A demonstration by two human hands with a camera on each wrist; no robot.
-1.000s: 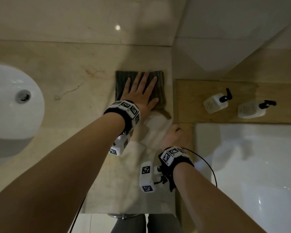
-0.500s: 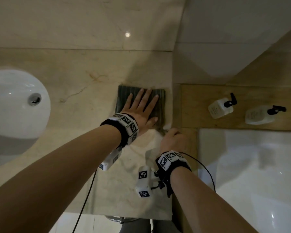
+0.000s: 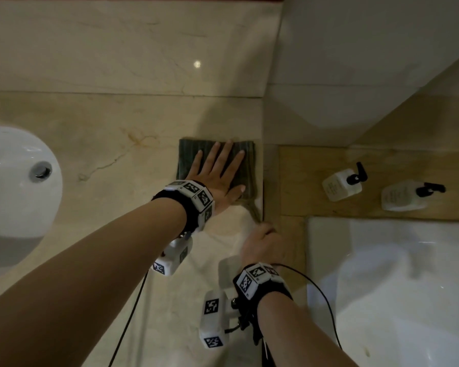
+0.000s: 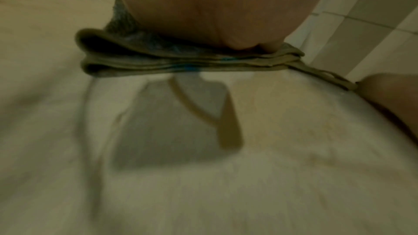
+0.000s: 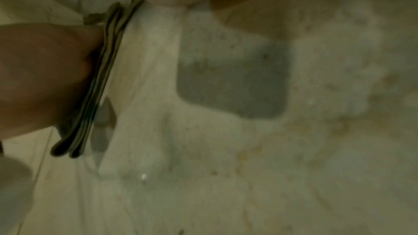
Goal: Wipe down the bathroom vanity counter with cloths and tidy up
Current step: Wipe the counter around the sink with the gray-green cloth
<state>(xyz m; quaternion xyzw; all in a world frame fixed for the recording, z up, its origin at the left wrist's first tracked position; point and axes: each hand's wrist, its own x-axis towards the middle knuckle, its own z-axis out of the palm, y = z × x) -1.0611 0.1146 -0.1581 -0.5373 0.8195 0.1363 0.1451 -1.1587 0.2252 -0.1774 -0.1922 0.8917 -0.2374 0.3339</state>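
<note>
Head view: the left hand (image 3: 217,176) lies flat, fingers straight and spread, pressing a folded green cloth (image 3: 245,168) onto the beige counter (image 3: 104,160) at frame centre. Just below, right of centre, the right hand (image 3: 263,242) is curled, pinching the cloth's trailing corner.

Left wrist view: the palm sits on the cloth's (image 4: 158,60) stacked folds across the upper middle.

Right wrist view: blurred; the right hand's own grip cannot be told, and the cloth (image 5: 97,81) runs along the left.
</note>
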